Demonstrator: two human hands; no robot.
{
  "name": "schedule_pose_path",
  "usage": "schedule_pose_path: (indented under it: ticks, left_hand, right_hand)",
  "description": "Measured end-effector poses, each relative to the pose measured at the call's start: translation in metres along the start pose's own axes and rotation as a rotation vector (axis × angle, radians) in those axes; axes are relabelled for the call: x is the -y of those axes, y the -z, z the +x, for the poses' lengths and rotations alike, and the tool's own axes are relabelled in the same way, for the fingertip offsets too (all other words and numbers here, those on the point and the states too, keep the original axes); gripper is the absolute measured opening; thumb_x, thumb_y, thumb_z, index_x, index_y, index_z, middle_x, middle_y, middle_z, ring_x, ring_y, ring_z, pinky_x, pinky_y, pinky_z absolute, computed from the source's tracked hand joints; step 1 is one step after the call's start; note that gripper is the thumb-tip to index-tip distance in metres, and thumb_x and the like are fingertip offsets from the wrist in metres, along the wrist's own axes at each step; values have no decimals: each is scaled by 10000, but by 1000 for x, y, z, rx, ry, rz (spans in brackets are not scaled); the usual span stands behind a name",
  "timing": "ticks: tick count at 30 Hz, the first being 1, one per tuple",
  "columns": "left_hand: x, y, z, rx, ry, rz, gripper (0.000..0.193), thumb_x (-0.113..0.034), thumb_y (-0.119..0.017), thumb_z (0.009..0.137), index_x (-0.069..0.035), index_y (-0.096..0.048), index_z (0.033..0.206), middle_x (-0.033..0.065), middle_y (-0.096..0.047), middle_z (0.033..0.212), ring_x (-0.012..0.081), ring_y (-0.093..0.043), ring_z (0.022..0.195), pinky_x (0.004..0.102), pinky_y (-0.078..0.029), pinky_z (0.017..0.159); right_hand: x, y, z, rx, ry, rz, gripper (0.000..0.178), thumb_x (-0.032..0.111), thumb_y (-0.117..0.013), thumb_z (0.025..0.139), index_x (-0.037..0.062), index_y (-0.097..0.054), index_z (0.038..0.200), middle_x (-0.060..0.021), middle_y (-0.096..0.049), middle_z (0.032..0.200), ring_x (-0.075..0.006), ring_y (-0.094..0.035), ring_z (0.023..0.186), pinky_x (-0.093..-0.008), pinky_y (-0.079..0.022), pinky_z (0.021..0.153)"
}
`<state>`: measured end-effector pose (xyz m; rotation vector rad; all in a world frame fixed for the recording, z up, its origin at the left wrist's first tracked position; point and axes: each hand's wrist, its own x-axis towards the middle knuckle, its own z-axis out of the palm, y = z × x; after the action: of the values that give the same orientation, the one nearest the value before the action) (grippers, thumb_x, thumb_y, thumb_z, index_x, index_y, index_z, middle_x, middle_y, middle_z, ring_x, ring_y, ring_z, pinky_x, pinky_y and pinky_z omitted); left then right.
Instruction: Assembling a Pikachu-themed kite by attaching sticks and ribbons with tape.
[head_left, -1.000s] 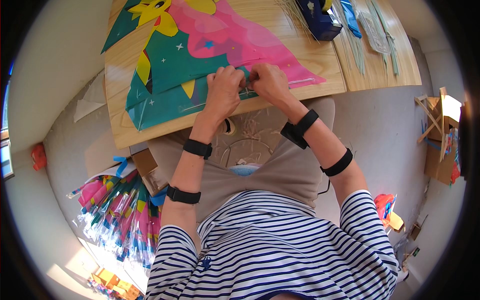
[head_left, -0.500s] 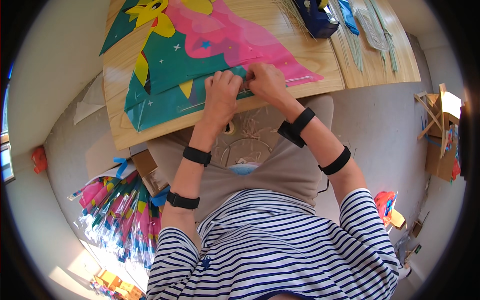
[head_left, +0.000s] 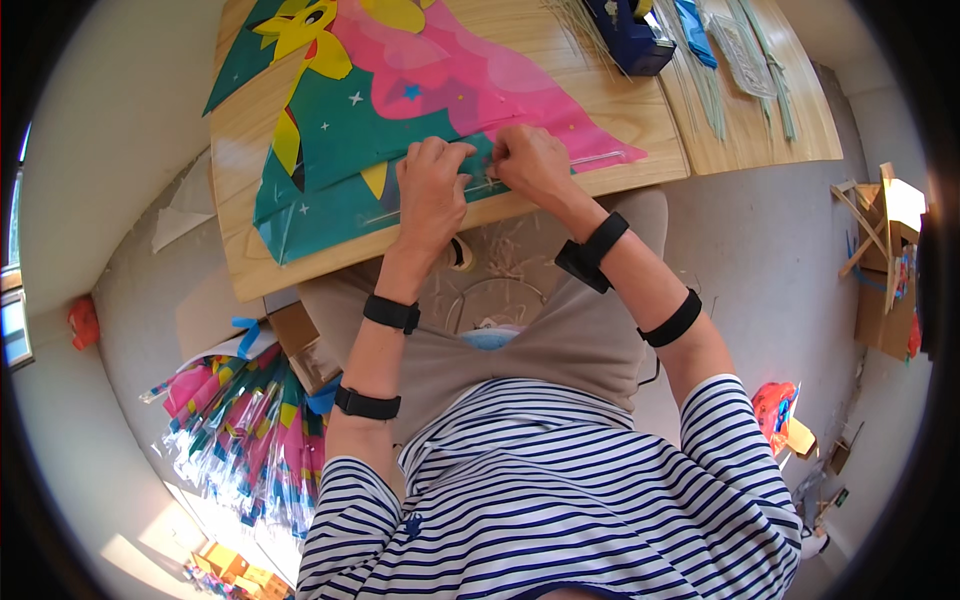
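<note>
A printed plastic kite sheet (head_left: 345,150), green and pink with a yellow cartoon figure, lies on the wooden table in front of me. A thin pale rod or strip (head_left: 597,160) runs along its near edge and passes beneath my hands. My left hand (head_left: 432,195) is over the green part near that edge, thumb and index finger apart, with nothing visible between them. Just to its right, my right hand (head_left: 533,165) is closed in a pinch at the same edge. What its fingertips hold is too small to make out.
A dark blue tape dispenser (head_left: 632,38) stands at the far right of the table (head_left: 640,110), near thin pale sticks (head_left: 708,105) and a clear plastic tray (head_left: 742,58). Bundled colourful kites (head_left: 245,420) lie at lower left, beside a cardboard box (head_left: 303,340).
My left hand has loosened from its pinch, and its thumb and index finger have parted. My right hand has stayed pinched at the kite's edge.
</note>
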<state>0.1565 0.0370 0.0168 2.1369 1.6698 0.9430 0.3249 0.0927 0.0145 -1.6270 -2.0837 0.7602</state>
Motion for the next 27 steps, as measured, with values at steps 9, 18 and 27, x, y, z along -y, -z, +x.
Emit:
schedule_pose_path:
  ticks: [9, 18, 27]
  left_hand:
    - [1, -15, 7, 100, 54, 29, 157, -32, -719, 756, -116, -636, 859, 63, -539, 937, 289, -536, 994, 449, -379, 866]
    - [-10, -15, -7, -48, -212, 223, 126, -23, -648, 761, -90, -577, 841, 71, -524, 889, 284, -531, 924, 421, -382, 866]
    - [-15, -16, -14, -85, -219, 259, 119, -35, -637, 752, -80, -570, 839, 79, -519, 881, 284, -521, 903, 414, -382, 867]
  right_hand:
    - [-2, -3, -1, -38, 6, -4, 67, 126, -696, 666, 79, -705, 714, -169, -705, 783, -389, -686, 814, -492, -523, 685]
    - [2, -3, -1, -51, 20, -18, 58, 107, -665, 677, 68, -701, 699, -192, -698, 767, -400, -686, 793, -498, -523, 674]
    - [2, -4, 2, 2, -49, -77, 154, 160, -811, 665, 84, -708, 752, -140, -714, 783, -363, -692, 839, -467, -519, 699]
